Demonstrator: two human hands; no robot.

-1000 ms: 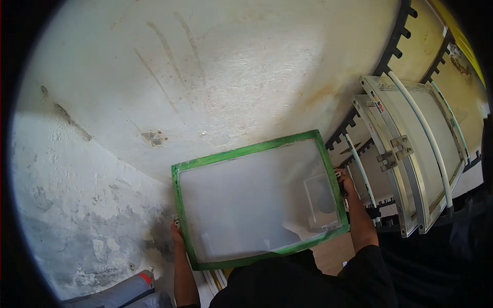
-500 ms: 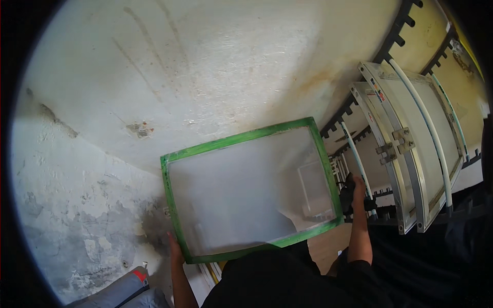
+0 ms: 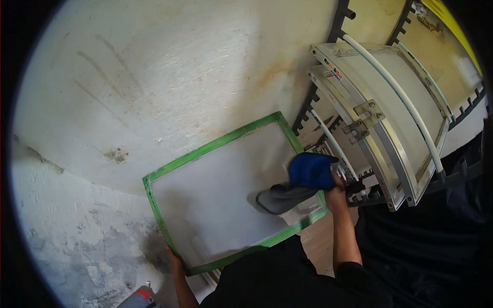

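A green-edged frame [image 3: 169,172] with a pale translucent mesh is held up in front of me, tilted against a stained white wall. My left hand [image 3: 173,257] grips its lower left corner from below. My right hand [image 3: 336,191] is at the frame's right edge and holds a blue cloth [image 3: 309,171] pressed on the mesh. A grey shadow of the cloth shows through the mesh just left of it.
To the right, a black toothed rack [image 3: 308,105] holds several more pale frames [image 3: 380,97] with white tubes [image 3: 398,97] and metal hinges. The stained white wall [image 3: 154,72] fills the upper left. A red and grey object [image 3: 141,297] lies near the bottom edge.
The frame has shifted lower and to the right in view. My right hand, before gripping the frame's right edge bare, now presses a blue cloth on the mesh.
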